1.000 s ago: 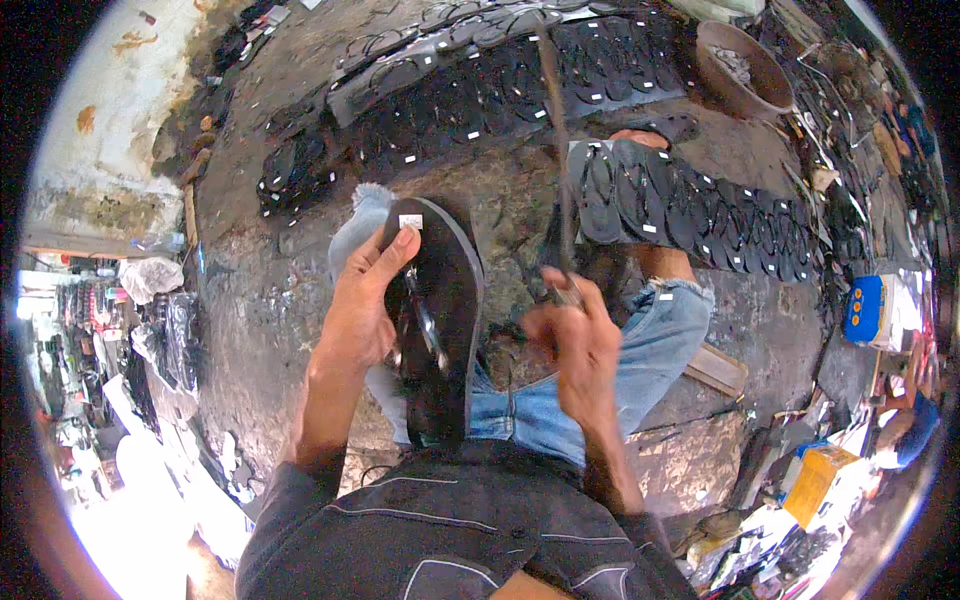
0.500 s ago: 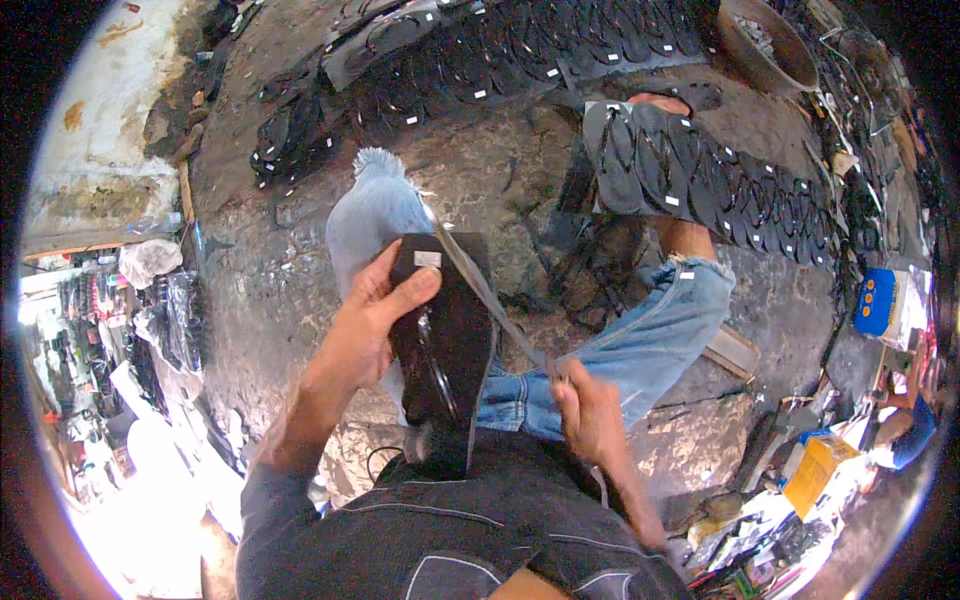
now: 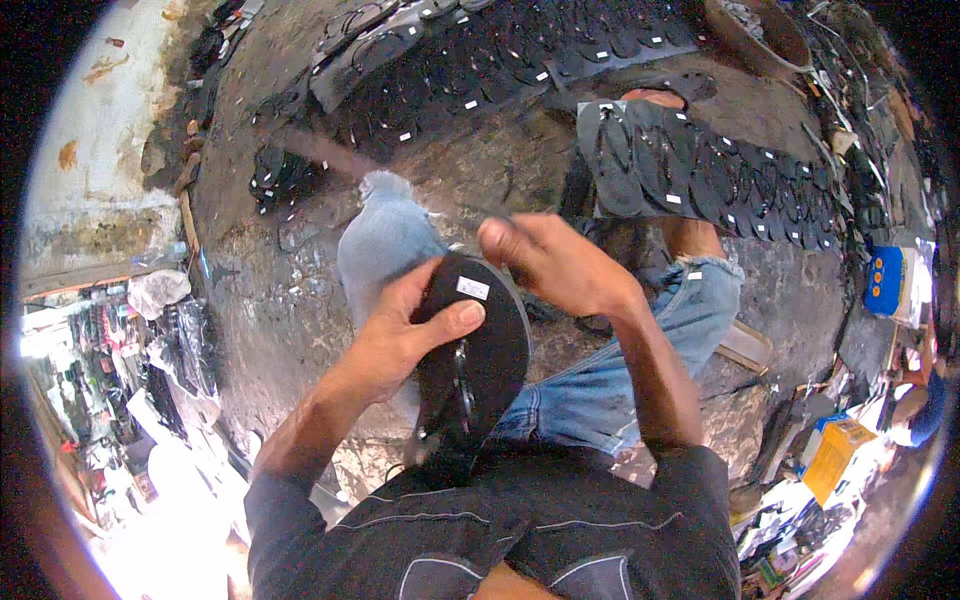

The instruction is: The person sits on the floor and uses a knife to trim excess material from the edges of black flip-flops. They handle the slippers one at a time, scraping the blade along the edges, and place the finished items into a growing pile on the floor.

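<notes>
A black flip-flop point(image 3: 485, 360) rests against my lap, its near end overlapping my dark shirt. Its far end is rounded, with a pale grey edge along the right side and a white label point(image 3: 473, 288) on top. My left hand point(image 3: 410, 325) grips it from the left, thumb pressed beside the label. Just beyond the sole's far right edge is my right hand point(image 3: 555, 258), fingers curled closed. Something dark shows by its fingertips, but I cannot make out what it holds.
Rows of black flip-flops point(image 3: 430, 95) lie on the floor ahead, with another row point(image 3: 690, 175) at the right by my foot. A round basin point(image 3: 755, 40) stands far right. A blue box point(image 3: 882, 280), a yellow box point(image 3: 838, 458) and a wooden piece point(image 3: 745, 345) are at the right.
My right hand has moved up and forward from my lap; the long grey strip-like thing it held no longer shows. The flip-flop's far end, square before, is now rounded. A blurred streak appears at far left.
</notes>
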The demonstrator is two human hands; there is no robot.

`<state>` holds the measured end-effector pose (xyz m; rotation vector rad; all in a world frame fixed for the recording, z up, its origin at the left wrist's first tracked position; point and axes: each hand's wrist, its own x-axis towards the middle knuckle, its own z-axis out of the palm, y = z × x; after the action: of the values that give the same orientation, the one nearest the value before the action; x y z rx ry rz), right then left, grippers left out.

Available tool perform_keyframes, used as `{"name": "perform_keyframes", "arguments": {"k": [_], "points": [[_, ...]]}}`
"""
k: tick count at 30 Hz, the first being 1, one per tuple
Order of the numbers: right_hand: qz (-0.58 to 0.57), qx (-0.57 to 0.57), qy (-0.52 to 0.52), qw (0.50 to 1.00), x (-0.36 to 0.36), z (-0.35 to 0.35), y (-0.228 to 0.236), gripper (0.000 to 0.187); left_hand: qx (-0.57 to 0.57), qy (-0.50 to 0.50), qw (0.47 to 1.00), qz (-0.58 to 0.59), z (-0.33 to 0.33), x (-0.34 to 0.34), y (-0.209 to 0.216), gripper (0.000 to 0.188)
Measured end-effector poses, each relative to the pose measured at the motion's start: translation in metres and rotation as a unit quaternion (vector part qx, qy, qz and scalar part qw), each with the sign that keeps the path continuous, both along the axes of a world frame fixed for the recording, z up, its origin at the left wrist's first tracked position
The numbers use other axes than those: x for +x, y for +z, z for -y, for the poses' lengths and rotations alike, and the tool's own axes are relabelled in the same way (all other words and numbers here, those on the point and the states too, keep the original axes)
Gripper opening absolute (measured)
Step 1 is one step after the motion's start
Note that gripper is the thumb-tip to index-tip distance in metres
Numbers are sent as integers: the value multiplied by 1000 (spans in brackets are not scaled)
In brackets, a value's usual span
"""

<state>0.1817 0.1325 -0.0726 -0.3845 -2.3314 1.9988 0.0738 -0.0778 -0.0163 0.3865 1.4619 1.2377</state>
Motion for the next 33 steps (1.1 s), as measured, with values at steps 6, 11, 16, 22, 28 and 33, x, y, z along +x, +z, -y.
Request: {"name": "perform_keyframes", "arguments": {"k": [6, 11, 16, 22, 28, 33], "points": [[-7, -113, -304, 946, 75, -17, -25, 46, 41, 312, 860, -401, -26, -11, 36, 33], [-29, 39, -327, 944, 167, 64, -22, 29, 182, 312, 905, 224, -33, 53, -13, 35], [126, 75, -245, 958, 228, 131, -22, 33, 165, 322, 884, 296, -26, 76, -37, 37], [219, 172, -213, 937, 220, 99, -11, 38, 134, 291, 914, 249, -21, 88, -39, 39], [149, 179, -84, 969, 174, 49, -5, 32, 138, 245, 936, 210, 14, 86, -65, 52], [28, 165, -142, 976, 106, 52, -32, 31, 52, 245, 954, 165, 11, 96, -47, 59]]}}
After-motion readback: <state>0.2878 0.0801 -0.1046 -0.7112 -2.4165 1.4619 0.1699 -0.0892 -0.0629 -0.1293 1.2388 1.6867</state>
